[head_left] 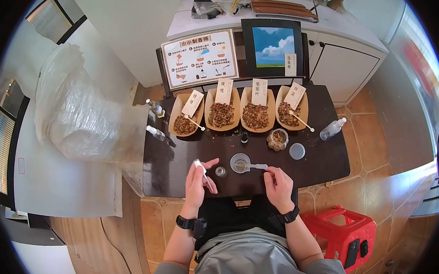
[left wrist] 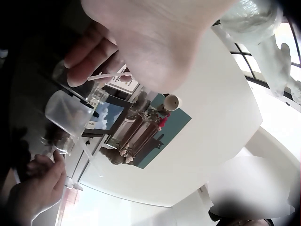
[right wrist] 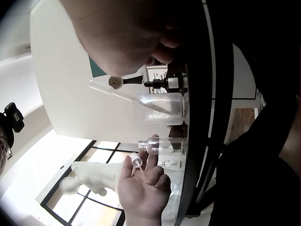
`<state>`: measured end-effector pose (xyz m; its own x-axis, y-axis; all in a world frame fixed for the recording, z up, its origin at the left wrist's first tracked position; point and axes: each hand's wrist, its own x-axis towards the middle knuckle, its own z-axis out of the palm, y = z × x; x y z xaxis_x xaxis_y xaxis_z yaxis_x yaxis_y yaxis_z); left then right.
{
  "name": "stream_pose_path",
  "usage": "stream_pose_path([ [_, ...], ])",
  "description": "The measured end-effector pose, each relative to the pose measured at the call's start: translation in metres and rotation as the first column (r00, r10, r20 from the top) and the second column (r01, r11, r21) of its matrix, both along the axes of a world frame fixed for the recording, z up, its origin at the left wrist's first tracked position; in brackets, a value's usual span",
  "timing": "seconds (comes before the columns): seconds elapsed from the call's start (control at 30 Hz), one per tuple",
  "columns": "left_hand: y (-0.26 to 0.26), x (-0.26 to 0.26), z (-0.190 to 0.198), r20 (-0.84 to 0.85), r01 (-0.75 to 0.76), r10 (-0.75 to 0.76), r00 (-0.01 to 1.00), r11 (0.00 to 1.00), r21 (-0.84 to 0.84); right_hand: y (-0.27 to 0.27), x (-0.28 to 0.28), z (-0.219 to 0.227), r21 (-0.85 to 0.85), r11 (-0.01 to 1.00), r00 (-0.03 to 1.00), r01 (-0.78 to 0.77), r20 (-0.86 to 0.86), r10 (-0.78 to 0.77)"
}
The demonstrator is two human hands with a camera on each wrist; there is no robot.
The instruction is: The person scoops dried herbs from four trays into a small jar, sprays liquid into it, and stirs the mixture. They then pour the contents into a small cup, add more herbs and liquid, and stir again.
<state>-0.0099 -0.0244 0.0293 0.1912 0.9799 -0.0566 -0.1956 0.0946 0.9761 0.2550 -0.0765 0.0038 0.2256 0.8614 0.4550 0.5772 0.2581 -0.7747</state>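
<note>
My left hand [head_left: 195, 187] holds a white spray pump head [right wrist: 136, 160] between thumb and fingers, its thin tube [left wrist: 109, 75] running across the palm. Just right of that hand stands a small open glass bottle [head_left: 221, 172]. Beside the bottle is a clear plastic cup [right wrist: 164, 115] with a translucent plastic dropper [right wrist: 110, 91] leaning in it, its upper end over the rim. Close by the dropper's end is my right hand [head_left: 278, 186], near the table's front edge, fingers loosely curled and holding nothing. A small black-capped bottle [right wrist: 162, 84] stands behind the cup.
Several paper trays [head_left: 223, 112] of dried plant bits line the table's back, with labels and white spoons. In front are a filled jar [head_left: 277, 139] and its lid [head_left: 297, 150]. Spray bottles [head_left: 333, 129] flank the table [head_left: 316, 175]. A red stool [head_left: 340, 230] stands at right.
</note>
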Motion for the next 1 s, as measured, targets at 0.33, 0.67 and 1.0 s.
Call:
stream_pose_path([
  [0.33,-0.002,0.016,-0.013,0.209,0.132,-0.115,0.971,0.989,-0.067,0.001,-0.001,0.001,0.011,1.0,1.0,0.0,-0.001,0.0],
  [0.67,0.004,0.028,-0.028,0.329,0.123,-0.098,0.939,0.991,-0.056,0.006,-0.008,0.043,-0.105,0.971,0.953,-0.216,-0.241,0.186],
  [1.0,0.004,0.026,-0.035,0.383,0.121,-0.104,0.918,0.992,-0.021,0.022,-0.016,0.06,0.042,0.974,0.975,-0.222,0.037,0.22],
])
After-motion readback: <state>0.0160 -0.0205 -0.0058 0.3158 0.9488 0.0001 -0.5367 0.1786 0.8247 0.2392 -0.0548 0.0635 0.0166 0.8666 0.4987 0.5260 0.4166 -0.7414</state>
